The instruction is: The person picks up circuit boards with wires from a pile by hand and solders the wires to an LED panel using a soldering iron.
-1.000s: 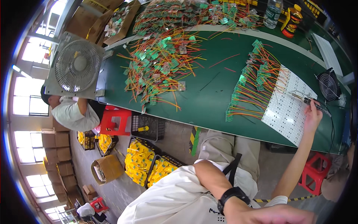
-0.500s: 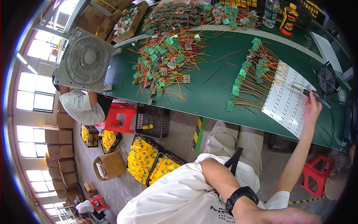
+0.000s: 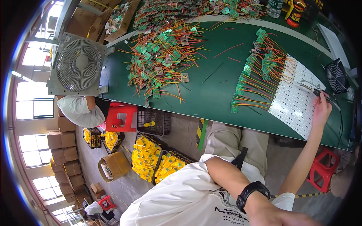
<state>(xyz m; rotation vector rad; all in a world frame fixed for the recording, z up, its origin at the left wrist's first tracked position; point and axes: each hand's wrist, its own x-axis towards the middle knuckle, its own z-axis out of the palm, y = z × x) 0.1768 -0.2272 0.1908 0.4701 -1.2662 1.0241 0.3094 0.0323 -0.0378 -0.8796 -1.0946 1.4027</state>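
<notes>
My right hand (image 3: pixel 322 107) is closed around the dark handle of a soldering iron (image 3: pixel 316 91), whose thin metal front lies over a white perforated board (image 3: pixel 298 101). Along the board's left edge runs a row of small green circuit boards (image 3: pixel 241 86) with red and yellow wires; the wire ends reach onto the perforated board. My left hand (image 3: pixel 279 218), below a black wristwatch (image 3: pixel 252 194), is close to the camera at the bottom edge. Its fingers are cut off or blurred, and no held thing shows there.
A heap of wired circuit boards (image 3: pixel 162 56) covers the left of the green table (image 3: pixel 211 90). Beyond it lies a larger pile (image 3: pixel 169 13). A small black fan (image 3: pixel 336 76) stands at right, a big fan (image 3: pixel 80 64) at left near another person (image 3: pixel 81 109). Crates of yellow parts (image 3: pixel 145 156) sit on the floor.
The whole view has shifted slightly, with the big fan and heap now farther left. My right hand still holds the soldering iron over the board; my left hand appears slightly lower.
</notes>
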